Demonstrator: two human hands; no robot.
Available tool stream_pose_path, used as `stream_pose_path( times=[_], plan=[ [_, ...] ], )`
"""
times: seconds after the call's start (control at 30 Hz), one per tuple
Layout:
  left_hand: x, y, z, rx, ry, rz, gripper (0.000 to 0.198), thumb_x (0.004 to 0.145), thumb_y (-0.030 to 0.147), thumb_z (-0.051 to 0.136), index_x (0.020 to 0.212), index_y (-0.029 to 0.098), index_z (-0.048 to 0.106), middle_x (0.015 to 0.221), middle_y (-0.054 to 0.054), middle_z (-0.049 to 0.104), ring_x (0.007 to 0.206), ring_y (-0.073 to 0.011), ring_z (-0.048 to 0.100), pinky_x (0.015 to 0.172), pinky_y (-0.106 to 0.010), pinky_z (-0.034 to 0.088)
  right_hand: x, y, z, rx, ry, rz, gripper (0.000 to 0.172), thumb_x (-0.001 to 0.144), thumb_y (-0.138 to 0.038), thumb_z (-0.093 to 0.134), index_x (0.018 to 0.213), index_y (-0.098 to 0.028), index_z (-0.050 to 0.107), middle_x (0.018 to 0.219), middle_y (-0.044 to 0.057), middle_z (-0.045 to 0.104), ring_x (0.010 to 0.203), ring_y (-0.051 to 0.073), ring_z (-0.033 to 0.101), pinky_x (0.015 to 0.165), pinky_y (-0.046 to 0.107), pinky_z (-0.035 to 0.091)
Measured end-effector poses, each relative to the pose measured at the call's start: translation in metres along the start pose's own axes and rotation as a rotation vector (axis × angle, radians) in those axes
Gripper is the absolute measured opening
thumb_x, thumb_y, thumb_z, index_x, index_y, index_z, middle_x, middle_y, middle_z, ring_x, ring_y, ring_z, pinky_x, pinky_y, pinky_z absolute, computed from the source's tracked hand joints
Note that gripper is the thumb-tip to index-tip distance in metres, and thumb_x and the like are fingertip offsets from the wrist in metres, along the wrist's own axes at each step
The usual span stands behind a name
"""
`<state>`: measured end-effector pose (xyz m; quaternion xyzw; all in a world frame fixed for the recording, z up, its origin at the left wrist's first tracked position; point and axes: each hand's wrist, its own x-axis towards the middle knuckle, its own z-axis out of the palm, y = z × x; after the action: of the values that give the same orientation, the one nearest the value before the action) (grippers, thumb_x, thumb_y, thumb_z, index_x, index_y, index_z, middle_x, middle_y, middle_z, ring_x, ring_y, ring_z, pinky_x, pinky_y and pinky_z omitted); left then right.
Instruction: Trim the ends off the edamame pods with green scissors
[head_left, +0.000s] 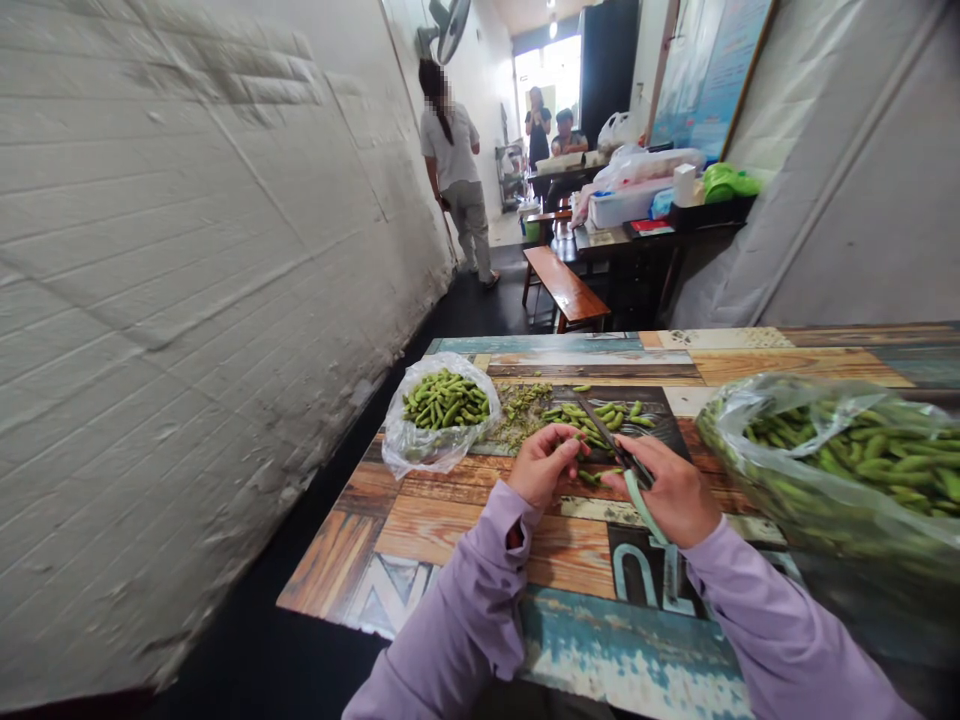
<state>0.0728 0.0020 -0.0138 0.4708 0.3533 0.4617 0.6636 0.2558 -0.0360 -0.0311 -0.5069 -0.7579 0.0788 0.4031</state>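
My right hand point(671, 490) is closed round green-handled scissors point(637, 495), their dark blades pointing up and left over a loose pile of green pods point(611, 415). Left of it, my left hand point(546, 465) has its fingers pinched together near the pile; what they hold is too small to make out. Small trimmed bits point(521, 410) lie beyond my left hand. An open clear bag of pods point(446, 400) stands at the table's left side. A larger clear bag of pods point(862, 450) sits at the right.
The patterned table point(450, 520) has its left edge near a white wall point(187, 300). Beyond it are a wooden bench point(566, 285) and a dark table with tubs and bags point(630, 205). A person point(457, 170) stands by the wall; two more people are farther back.
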Motion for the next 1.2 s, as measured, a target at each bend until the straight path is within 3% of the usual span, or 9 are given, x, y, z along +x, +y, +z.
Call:
stream_pose_path(
  times=[0.1,0.23,0.93,1.2],
  plan=[
    [0.0003,-0.0008,-0.0008,0.031,-0.012,0.028,0.034,0.067,0.041,0.072,0.08,0.012,0.059,0.072,-0.001,0.063,0.043,-0.0033,0.046,0.044,-0.018,0.034,-0.0004,0.0012,0.0017,0.039,-0.051,-0.031,0.045,0.078,-0.036,0.063,0.12,-0.022,0.054,0.103,0.008,0.062,0.083,0.02,0.063,0.072,0.033,0.054],
    [0.0017,-0.0038,-0.0028,0.074,0.022,0.05,0.04,0.064,0.045,0.074,0.084,0.012,0.063,0.071,-0.001,0.062,0.046,-0.0041,0.044,0.044,-0.018,0.034,-0.0004,0.0009,0.0028,0.046,-0.087,-0.085,0.047,0.077,-0.035,0.064,0.121,-0.022,0.053,0.103,0.008,0.06,0.092,0.022,0.06,0.079,0.035,0.053],
    [-0.0007,-0.0016,-0.0002,0.165,0.008,0.112,0.034,0.066,0.044,0.072,0.079,0.012,0.069,0.073,-0.004,0.065,0.066,-0.0135,0.056,0.064,-0.024,0.044,0.0004,-0.0025,-0.0045,0.021,-0.172,-0.066,0.042,0.081,-0.034,0.06,0.122,-0.023,0.054,0.099,0.008,0.061,0.086,0.019,0.061,0.074,0.032,0.051],
    [-0.0007,0.0006,-0.0001,0.191,0.027,0.052,0.032,0.067,0.042,0.072,0.076,0.012,0.066,0.066,-0.002,0.061,0.049,-0.0063,0.044,0.047,-0.019,0.034,-0.0025,0.0001,-0.0028,-0.055,-0.183,-0.036,0.039,0.084,-0.037,0.057,0.12,-0.023,0.055,0.098,0.006,0.063,0.08,0.018,0.064,0.071,0.029,0.052]
  ],
)
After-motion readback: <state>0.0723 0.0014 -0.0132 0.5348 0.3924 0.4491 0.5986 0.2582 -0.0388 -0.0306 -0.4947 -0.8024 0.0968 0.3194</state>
